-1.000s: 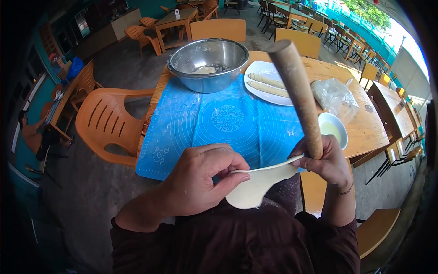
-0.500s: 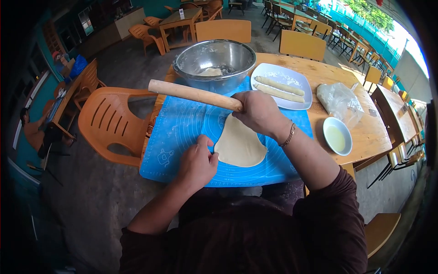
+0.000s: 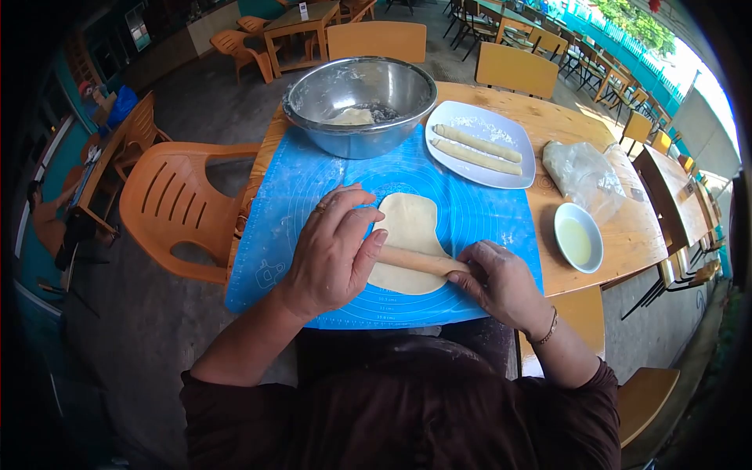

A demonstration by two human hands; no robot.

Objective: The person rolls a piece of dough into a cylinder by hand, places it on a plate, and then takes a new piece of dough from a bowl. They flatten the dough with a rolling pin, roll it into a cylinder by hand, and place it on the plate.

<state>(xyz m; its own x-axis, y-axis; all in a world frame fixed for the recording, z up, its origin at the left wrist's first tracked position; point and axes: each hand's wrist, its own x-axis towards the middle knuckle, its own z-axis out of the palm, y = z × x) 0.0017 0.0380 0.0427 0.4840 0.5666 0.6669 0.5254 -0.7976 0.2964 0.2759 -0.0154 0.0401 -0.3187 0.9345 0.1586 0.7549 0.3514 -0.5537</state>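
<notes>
A flattened sheet of dough [image 3: 410,219] lies on the blue silicone mat [image 3: 266,200], wider towards me and narrower at the far end. Across its near part rests a wooden rolling pin [image 3: 415,260]. My left hand [image 3: 333,247] is laid over the pin's left part, thumb along it, and hides much of that side. At the other end, my right hand [image 3: 501,283] has its fingers curled round the pin. Both hands are at the dough's sides, and a bracelet [image 3: 546,327] circles my right wrist.
Behind the mat stand a steel bowl [image 3: 360,141] with dough inside and a white plate [image 3: 521,179] carrying two dough strips. To the right are a plastic bag [image 3: 583,172] and a small bowl [image 3: 580,239] of pale liquid. An orange chair [image 3: 176,204] stands left of the table.
The rolling pin has come down from the air onto the dough. My right hand has moved down and right with it; my left hand has left the dough's edge and now lies on the pin.
</notes>
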